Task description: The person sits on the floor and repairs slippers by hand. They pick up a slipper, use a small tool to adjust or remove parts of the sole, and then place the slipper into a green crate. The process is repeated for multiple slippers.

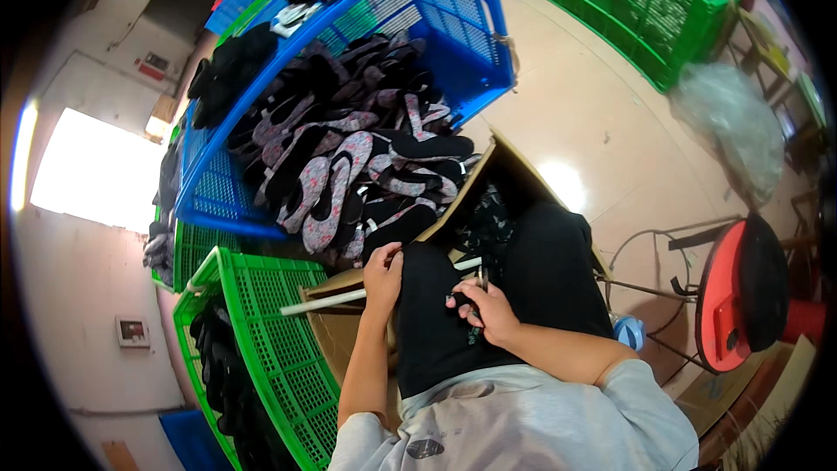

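- Fingers first: the right hand (495, 316) clenches a slim metal tool (482, 276) above the lap, tip up, exact kind too small to tell; the left hand (382, 279) lies bent against the left knee, and whether it grips anything, I can't tell!
- Biggest on the field, the blue crate (471, 92), tilted in view beyond the left knee, its wall standing high.
- Next, the green crate (275, 340) at the left, dark items (218, 366) packed inside.
- What a heap in the blue one: speckled slippers (349, 166) with black linings, tumbled every which way!
- Cardboard box (501, 161) at the knees, dark patterned cloth (484, 225) inside it.
- Over on the right, a red seat (725, 310) with a black cushion (764, 283).
- Slimmer, a white pole (323, 303) running up to the left hand.
- Smallest, a dark patterned scrap (474, 333) just below the right hand.
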`<action>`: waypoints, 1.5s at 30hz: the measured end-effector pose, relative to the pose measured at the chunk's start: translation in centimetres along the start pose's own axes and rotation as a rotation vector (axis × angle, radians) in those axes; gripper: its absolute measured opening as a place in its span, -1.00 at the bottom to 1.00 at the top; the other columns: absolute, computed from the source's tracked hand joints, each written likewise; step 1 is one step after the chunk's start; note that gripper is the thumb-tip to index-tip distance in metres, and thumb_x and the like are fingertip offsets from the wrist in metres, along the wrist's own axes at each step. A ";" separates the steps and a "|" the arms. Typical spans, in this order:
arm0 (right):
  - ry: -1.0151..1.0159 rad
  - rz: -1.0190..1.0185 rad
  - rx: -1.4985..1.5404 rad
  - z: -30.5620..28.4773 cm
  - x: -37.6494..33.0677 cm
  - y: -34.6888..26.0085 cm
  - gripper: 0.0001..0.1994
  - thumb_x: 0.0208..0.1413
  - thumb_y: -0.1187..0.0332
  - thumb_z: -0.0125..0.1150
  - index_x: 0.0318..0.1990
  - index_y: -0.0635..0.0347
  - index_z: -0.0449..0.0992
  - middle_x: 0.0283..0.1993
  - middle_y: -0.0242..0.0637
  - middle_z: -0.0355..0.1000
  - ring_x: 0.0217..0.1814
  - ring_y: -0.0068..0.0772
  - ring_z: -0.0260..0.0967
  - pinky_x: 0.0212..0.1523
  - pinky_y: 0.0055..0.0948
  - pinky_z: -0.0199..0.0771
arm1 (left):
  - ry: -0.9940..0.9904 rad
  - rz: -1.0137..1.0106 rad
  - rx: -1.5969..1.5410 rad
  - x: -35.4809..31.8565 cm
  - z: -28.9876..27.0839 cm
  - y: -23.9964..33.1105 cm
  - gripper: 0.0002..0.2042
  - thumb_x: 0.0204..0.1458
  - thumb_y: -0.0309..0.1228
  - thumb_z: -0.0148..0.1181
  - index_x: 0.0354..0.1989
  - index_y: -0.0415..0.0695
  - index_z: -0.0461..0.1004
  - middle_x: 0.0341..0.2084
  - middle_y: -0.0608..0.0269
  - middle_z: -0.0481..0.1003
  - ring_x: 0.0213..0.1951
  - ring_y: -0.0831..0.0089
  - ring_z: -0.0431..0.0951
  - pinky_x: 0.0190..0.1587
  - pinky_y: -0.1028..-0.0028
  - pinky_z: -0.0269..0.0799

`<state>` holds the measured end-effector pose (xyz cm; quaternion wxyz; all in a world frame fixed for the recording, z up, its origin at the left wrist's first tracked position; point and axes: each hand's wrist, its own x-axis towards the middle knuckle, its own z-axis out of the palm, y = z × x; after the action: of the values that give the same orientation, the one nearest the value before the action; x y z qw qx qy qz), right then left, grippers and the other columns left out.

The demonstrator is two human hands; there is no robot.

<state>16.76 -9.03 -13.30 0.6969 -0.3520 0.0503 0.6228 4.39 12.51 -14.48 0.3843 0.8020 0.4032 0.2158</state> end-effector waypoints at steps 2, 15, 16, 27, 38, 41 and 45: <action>-0.004 -0.018 -0.016 -0.3 0.3 0.4 -0.82 0.28 0.26 0.08 -0.18 0.18 0.45 -0.27 -0.20 0.52 -0.52 -0.68 0.31 -0.69 -0.75 0.09 | 0.010 -0.034 0.070 0.0 -0.4 -1.0 -0.79 0.14 -0.46 0.16 -0.08 -0.20 0.56 -0.21 0.20 0.58 -0.17 0.44 0.58 -0.08 0.48 0.45; 0.048 -0.026 -0.021 -0.5 0.8 1.0 -0.82 0.28 0.30 0.08 -0.15 0.24 0.42 -0.28 -0.12 0.53 -0.53 -0.64 0.34 -0.69 -0.73 0.15 | -0.082 -0.051 0.532 3.5 -1.8 -10.3 -0.52 -0.03 -0.27 0.29 0.09 -0.18 0.46 0.00 -0.04 0.48 0.08 0.03 0.44 0.18 0.17 0.31; 0.048 -0.027 -0.017 -0.4 0.9 1.0 -0.83 0.28 0.31 0.08 -0.15 0.23 0.42 -0.28 -0.12 0.53 -0.53 -0.64 0.34 -0.69 -0.73 0.15 | -0.099 -0.027 0.545 3.9 -1.7 -10.7 -0.49 -0.04 -0.27 0.30 0.11 -0.17 0.44 0.03 -0.04 0.46 0.11 0.03 0.42 0.19 0.16 0.29; 0.061 -0.020 -0.034 -0.3 0.9 0.8 -0.83 0.29 0.29 0.07 -0.15 0.22 0.43 -0.26 -0.14 0.53 -0.52 -0.64 0.33 -0.68 -0.72 0.16 | -0.326 0.077 0.877 9.7 2.0 -10.2 -0.22 -0.13 -0.16 0.38 0.32 -0.06 0.24 0.23 0.07 0.32 0.30 0.04 0.24 0.29 0.13 0.22; 0.067 -0.018 -0.060 -0.3 1.0 0.7 -0.82 0.29 0.27 0.06 -0.15 0.19 0.41 -0.26 -0.14 0.52 -0.52 -0.62 0.33 -0.69 -0.71 0.10 | -0.373 0.191 1.160 9.1 2.0 -9.9 -0.38 -0.16 -0.18 0.42 0.13 -0.06 0.39 -0.07 0.12 0.45 0.06 0.14 0.46 0.09 0.13 0.39; 0.051 -0.018 -0.050 -0.3 1.1 0.9 -0.81 0.28 0.27 0.08 -0.14 0.21 0.42 -0.26 -0.13 0.52 -0.52 -0.64 0.33 -0.69 -0.72 0.12 | -0.481 -0.072 0.983 9.1 2.2 -13.3 -0.48 -0.13 -0.27 0.40 0.04 -0.10 0.42 -0.14 0.08 0.49 -0.03 0.08 0.52 0.03 0.15 0.43; 0.062 -0.027 -0.043 -0.6 1.1 1.1 -0.80 0.27 0.28 0.10 -0.14 0.23 0.42 -0.26 -0.14 0.53 -0.52 -0.65 0.34 -0.69 -0.72 0.14 | -0.439 0.210 0.874 8.6 1.1 -13.0 -0.57 -0.12 -0.32 0.38 -0.06 -0.15 0.42 -0.19 0.02 0.50 -0.08 0.02 0.52 -0.04 0.17 0.46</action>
<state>16.25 -8.43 -14.75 0.6955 -0.3867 0.0537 0.6032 3.89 23.92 -25.10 0.0645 0.9507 0.2829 -0.1095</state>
